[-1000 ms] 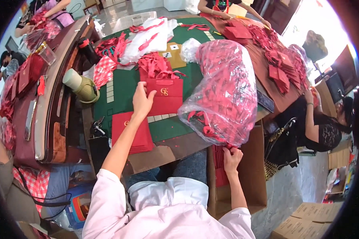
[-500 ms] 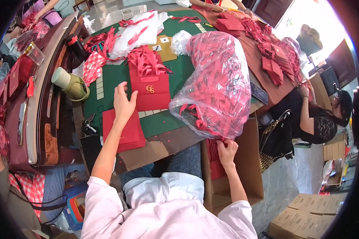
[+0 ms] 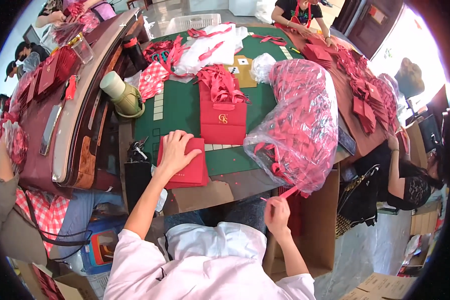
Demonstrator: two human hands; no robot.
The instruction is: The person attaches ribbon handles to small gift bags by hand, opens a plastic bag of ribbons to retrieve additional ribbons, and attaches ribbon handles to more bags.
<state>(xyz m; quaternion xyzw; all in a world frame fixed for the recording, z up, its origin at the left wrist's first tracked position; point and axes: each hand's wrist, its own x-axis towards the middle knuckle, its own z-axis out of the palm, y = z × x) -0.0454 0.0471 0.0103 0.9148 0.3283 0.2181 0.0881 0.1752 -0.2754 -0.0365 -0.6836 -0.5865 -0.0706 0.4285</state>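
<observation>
My left hand (image 3: pixel 174 156) lies over a stack of flat red paper bags (image 3: pixel 197 172) at the table's near edge, fingers and thumb apart. In my right hand (image 3: pixel 277 215), closed in a pinch, is a red ribbon (image 3: pixel 289 191) running up toward the mouth of a large clear plastic bag (image 3: pixel 310 110) full of red ribbons. Beyond my left hand, a red gift bag (image 3: pixel 222 132) with a gold emblem lies on the green tabletop, a heap of red ribbons (image 3: pixel 217 84) at its far end. Below my right hand, red pieces show partly inside an open cardboard box (image 3: pixel 312 235).
A green flask (image 3: pixel 122 95), a black bottle (image 3: pixel 133 52) and keys (image 3: pixel 138 148) line the left side. A phone (image 3: pixel 346 143) lies right of the plastic bag. Co-workers sit around, with red bags on a brown-covered table (image 3: pixel 357 120) at right.
My left hand has come down from beside the gift bag onto the stack. My right hand has drawn back from the box's edge and now shows a ribbon. The whole view has shifted.
</observation>
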